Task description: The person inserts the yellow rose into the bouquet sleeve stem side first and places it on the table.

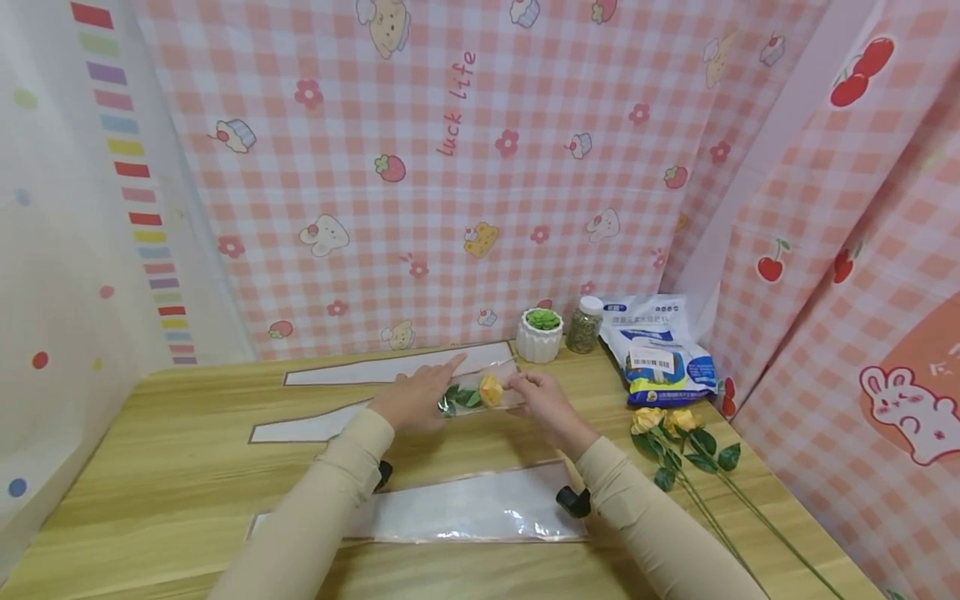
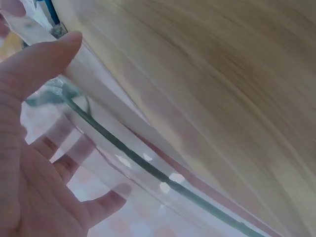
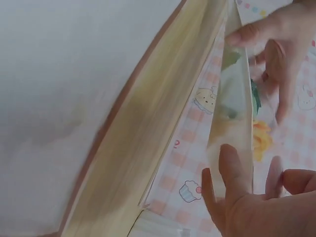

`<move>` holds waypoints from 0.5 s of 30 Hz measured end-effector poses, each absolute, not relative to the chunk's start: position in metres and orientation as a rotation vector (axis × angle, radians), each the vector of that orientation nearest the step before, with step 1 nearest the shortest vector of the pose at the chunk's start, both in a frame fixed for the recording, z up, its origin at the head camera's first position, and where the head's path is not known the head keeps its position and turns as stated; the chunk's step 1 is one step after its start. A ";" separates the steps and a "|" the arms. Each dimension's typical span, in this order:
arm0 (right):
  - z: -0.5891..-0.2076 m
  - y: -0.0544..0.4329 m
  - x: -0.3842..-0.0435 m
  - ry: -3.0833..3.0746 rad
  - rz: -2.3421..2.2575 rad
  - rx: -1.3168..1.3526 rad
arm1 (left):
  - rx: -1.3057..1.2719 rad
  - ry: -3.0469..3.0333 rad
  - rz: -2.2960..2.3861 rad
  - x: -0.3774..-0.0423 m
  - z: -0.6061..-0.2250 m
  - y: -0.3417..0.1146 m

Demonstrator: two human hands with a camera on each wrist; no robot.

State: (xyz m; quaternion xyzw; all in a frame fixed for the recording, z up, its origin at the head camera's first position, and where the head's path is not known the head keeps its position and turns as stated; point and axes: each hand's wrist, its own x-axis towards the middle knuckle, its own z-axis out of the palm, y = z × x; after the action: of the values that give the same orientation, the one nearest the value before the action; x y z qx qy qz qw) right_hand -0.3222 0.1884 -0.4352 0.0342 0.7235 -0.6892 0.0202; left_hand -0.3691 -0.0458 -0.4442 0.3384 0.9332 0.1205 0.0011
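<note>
A yellow rose (image 1: 491,390) with green leaves lies inside a clear, pink-edged flower sleeve (image 2: 106,155); its green stem (image 2: 143,163) runs along the inside. My left hand (image 1: 420,396) holds the sleeve near the leaves, thumb on one face and spread fingers behind the film. At the wide end beside the bloom, my right hand (image 1: 543,404) pinches the sleeve's edge between thumb and fingers. In the right wrist view the sleeve is seen nearly edge-on between both hands, the rose showing behind its edge.
Tapered white sleeves with brown borders lie at the back (image 1: 397,365), at left behind my forearm (image 1: 307,425) and in front (image 1: 465,508). A white succulent pot (image 1: 539,342), a jar (image 1: 585,327) and a blue-white bag (image 1: 660,354) stand behind. More yellow roses (image 1: 667,421) lie at right.
</note>
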 end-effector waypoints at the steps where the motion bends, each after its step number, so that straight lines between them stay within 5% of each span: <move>1: -0.435 0.189 -0.322 2.230 -2.146 0.116 | 1.040 2.916 0.389 -0.369 -0.445 -0.050; 15: -0.442 0.207 -0.328 2.098 -2.205 0.156 | 1.016 2.925 0.312 -0.361 -0.446 -0.104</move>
State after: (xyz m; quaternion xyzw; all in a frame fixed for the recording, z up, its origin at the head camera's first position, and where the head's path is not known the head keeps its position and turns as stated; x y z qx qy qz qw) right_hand -0.3278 0.2069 -0.4424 0.0513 0.6876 -0.7227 0.0467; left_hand -0.3614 -0.1039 -0.4465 0.3264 0.9398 0.1003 0.0146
